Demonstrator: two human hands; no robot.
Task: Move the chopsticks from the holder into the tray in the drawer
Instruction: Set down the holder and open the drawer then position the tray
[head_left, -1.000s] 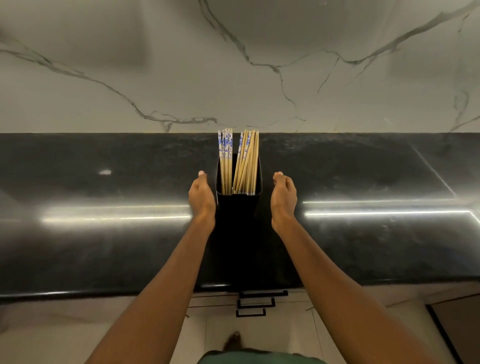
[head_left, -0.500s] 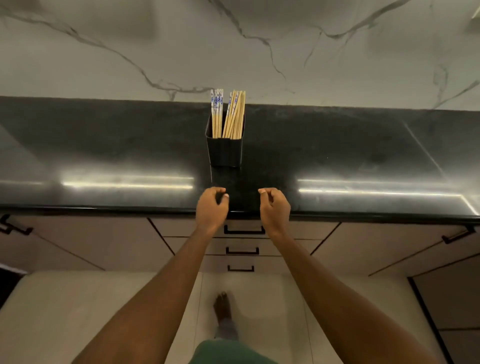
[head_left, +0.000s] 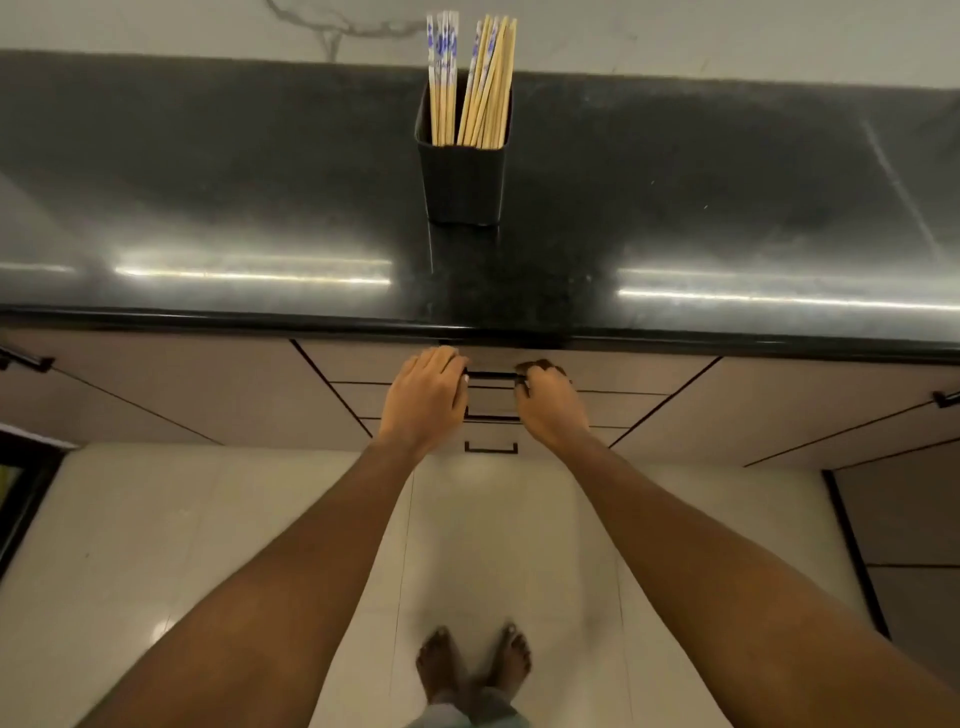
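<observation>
A black square holder (head_left: 462, 182) stands on the dark countertop (head_left: 208, 182), filled with several wooden chopsticks (head_left: 470, 83), some with blue-patterned tops. Below the counter edge is a stack of three closed drawers. My left hand (head_left: 423, 400) and my right hand (head_left: 550, 402) are at the two ends of the top drawer's black handle (head_left: 491, 374), fingers curled round it. The top drawer (head_left: 623, 374) is closed, so the tray inside is hidden.
Two more drawer handles (head_left: 491, 448) sit under the top one. Cabinet doors flank the drawers, with handles at the far left (head_left: 26, 359) and far right (head_left: 945, 399). My bare feet (head_left: 472, 662) stand on a pale tiled floor. A marble wall backs the counter.
Both hands have dropped from in front of the counter edge down to the top drawer's handle and closed on it. The view has tilted down towards the floor.
</observation>
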